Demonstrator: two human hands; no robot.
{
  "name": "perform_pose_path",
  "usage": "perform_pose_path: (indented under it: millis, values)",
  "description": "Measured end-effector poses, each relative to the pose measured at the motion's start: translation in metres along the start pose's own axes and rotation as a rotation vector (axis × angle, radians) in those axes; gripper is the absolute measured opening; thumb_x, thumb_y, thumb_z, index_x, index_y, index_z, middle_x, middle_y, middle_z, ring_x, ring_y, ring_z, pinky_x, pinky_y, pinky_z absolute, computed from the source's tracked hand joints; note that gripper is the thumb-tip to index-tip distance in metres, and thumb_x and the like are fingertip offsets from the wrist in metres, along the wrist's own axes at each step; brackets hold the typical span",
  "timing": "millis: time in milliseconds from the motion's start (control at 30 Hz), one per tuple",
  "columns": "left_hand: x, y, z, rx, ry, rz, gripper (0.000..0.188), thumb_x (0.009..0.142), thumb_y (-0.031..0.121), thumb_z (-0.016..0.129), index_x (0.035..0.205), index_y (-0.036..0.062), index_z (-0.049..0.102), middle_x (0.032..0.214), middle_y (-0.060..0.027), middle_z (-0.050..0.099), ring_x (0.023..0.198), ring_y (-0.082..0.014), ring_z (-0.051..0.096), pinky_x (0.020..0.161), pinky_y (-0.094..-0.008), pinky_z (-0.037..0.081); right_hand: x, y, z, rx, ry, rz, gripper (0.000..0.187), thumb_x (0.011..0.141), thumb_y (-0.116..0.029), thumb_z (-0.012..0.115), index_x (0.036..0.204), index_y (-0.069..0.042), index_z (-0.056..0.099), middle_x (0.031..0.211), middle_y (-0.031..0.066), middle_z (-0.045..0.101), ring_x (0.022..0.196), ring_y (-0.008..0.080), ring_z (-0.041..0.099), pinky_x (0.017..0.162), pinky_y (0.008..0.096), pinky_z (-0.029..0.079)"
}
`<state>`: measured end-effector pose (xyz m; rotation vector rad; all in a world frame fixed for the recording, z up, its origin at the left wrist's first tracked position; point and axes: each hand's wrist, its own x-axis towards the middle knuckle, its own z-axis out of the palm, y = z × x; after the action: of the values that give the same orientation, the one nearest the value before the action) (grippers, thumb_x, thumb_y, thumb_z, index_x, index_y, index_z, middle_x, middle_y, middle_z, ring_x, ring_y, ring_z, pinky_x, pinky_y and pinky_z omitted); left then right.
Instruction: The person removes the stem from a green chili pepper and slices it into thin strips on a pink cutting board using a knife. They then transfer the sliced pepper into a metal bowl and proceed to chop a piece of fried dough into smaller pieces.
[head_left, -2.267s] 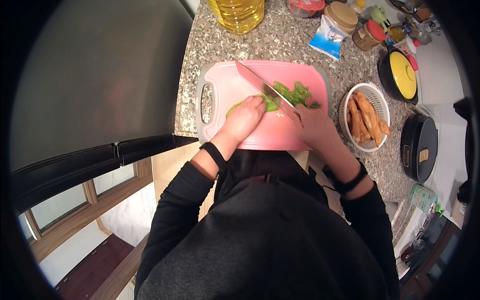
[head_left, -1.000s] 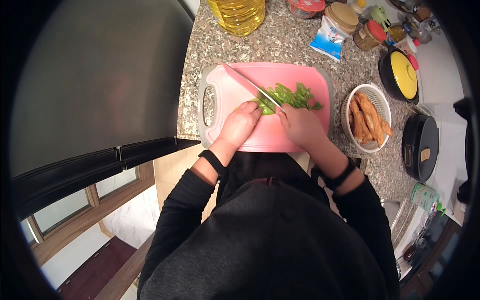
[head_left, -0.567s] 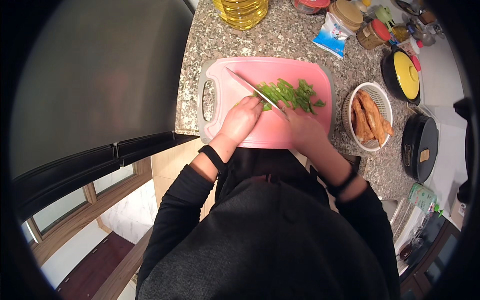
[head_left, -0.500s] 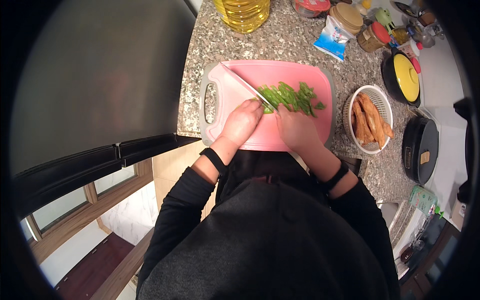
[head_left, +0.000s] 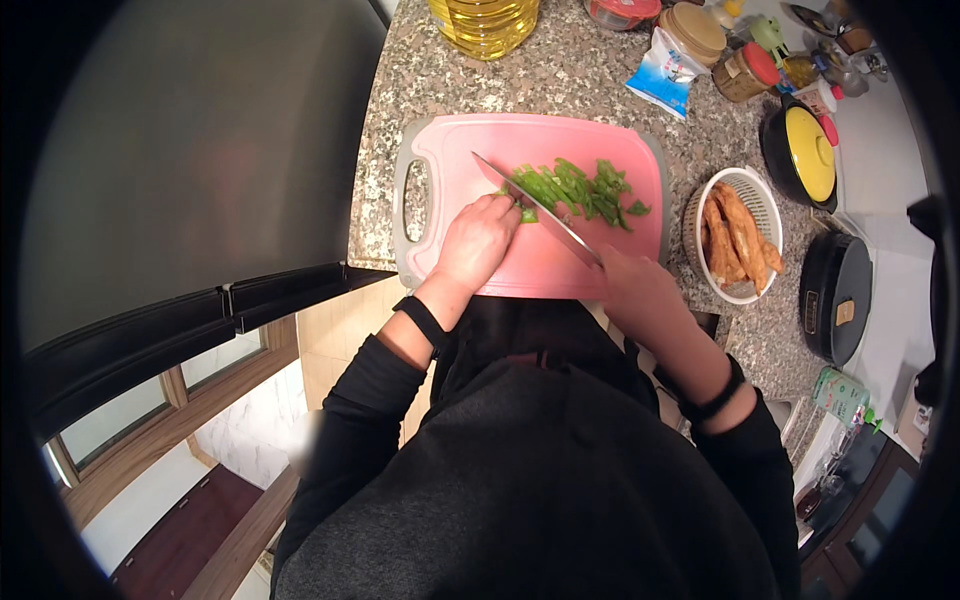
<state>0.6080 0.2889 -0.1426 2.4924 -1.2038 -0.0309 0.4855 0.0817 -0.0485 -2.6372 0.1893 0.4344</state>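
On the pink cutting board with a grey rim, my left hand is closed, its bent fingertips pressing down a piece of green pepper. My right hand grips a kitchen knife; its handle is hidden inside my fist. The blade slants across the board, tip toward the far left, passing close beside my left fingertips. Cut strips of green pepper lie in a loose pile to the right of the blade, with smaller bits at the pile's right end.
Right of the board stands a white basket holding long brown fried pieces. Beyond it are a black pot with a yellow lid and a round black appliance. An oil bottle, a blue-white packet and jars line the back.
My right hand has drawn the knife back toward me and to the right, away from the left fingers. My left hand stays nearly in place on the pepper.
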Motion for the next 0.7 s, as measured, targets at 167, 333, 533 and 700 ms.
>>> perform_pose_path:
  millis: [167, 333, 533, 700]
  values:
    - [-0.005, 0.001, -0.001, 0.042, 0.078, 0.017, 0.030, 0.084, 0.012, 0.059, 0.111, 0.0067, 0.071, 0.118, -0.0066, 0.066, 0.110, -0.0243, 0.061, 0.093, -0.0374, 0.050, 0.059, -0.019, 0.039, 0.050, 0.146, -0.127, 0.016, 0.096, -0.019, 0.050, 0.096, -0.005, 0.057, 0.075, 0.0228, 0.066, 0.074, 0.0433, 0.067, 0.066, 0.0565, 0.052]
    - [-0.010, 0.001, -0.005, 0.074, 0.066, 0.010, 0.031, 0.083, 0.012, 0.059, 0.111, 0.0075, 0.071, 0.118, -0.0067, 0.066, 0.109, -0.0246, 0.060, 0.093, -0.0368, 0.050, 0.042, -0.003, 0.016, 0.068, 0.130, -0.111, 0.020, 0.097, -0.021, 0.050, 0.101, -0.004, 0.058, 0.075, 0.0228, 0.066, 0.074, 0.0441, 0.066, 0.066, 0.0573, 0.051]
    - [-0.008, 0.000, -0.007, 0.036, 0.020, 0.002, 0.032, 0.082, 0.011, 0.059, 0.111, 0.0061, 0.069, 0.114, -0.0077, 0.065, 0.108, -0.0261, 0.060, 0.093, -0.0368, 0.051, -0.015, 0.004, -0.015, -0.048, -0.052, -0.020, 0.024, 0.099, -0.026, 0.050, 0.107, -0.005, 0.058, 0.081, 0.0217, 0.067, 0.078, 0.0426, 0.065, 0.072, 0.0559, 0.050]
    - [-0.009, -0.002, -0.005, 0.012, 0.040, -0.002, 0.032, 0.083, 0.010, 0.058, 0.113, 0.0046, 0.068, 0.118, -0.0082, 0.065, 0.111, -0.0268, 0.060, 0.096, -0.0360, 0.051, 0.015, -0.011, 0.015, -0.051, 0.084, -0.106, 0.018, 0.098, -0.020, 0.049, 0.104, -0.006, 0.058, 0.075, 0.0218, 0.067, 0.071, 0.0415, 0.067, 0.066, 0.0553, 0.053]
